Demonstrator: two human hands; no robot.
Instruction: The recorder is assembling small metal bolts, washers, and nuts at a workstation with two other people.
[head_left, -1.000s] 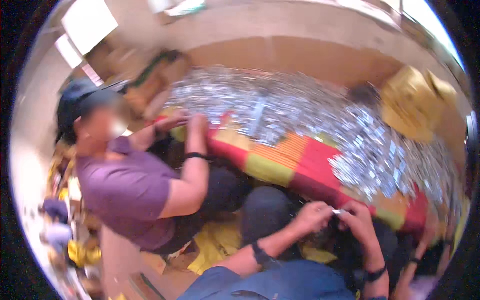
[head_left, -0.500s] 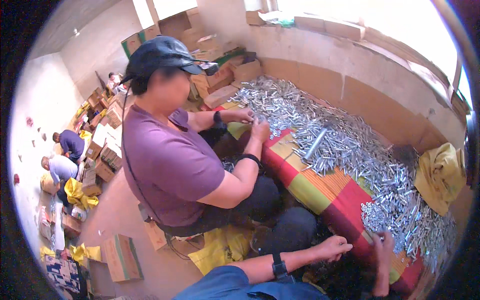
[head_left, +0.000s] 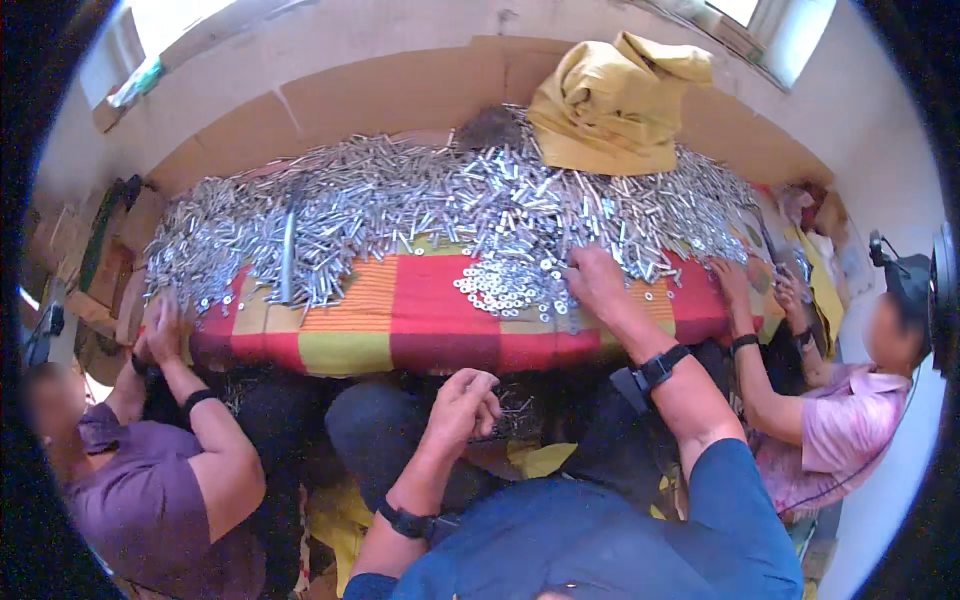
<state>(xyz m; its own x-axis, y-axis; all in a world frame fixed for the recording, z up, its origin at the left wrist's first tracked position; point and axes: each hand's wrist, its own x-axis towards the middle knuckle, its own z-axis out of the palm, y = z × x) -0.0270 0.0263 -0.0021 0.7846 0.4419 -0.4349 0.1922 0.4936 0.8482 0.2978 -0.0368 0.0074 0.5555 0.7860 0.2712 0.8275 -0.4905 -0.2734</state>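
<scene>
My left hand [head_left: 465, 405] is raised over my lap at the near edge of the table, its fingers curled together; whatever it grips, if anything, is hidden. My right hand [head_left: 600, 280] reaches forward, its bent fingers low at the right side of a cluster of small shiny washers [head_left: 490, 288]. Its fingertips are partly hidden, so what they pinch cannot be made out. Just beyond it spreads a long heap of slim metal bolts [head_left: 400, 205]. Bolts and washers lie on a checked cloth [head_left: 445, 300] of red, green and orange.
A yellow sack [head_left: 610, 110] is heaped at the back of the pile. A longer metal tube [head_left: 289, 255] stands out among the bolts on the left. One co-worker in purple [head_left: 165, 500] sits at my left, another in pink [head_left: 850, 420] at my right, both with hands at the cloth's edge.
The view has swung right, from the co-worker on the left to face the heap. My right hand has gone from near my left hand out to the washers. My left hand stays curled.
</scene>
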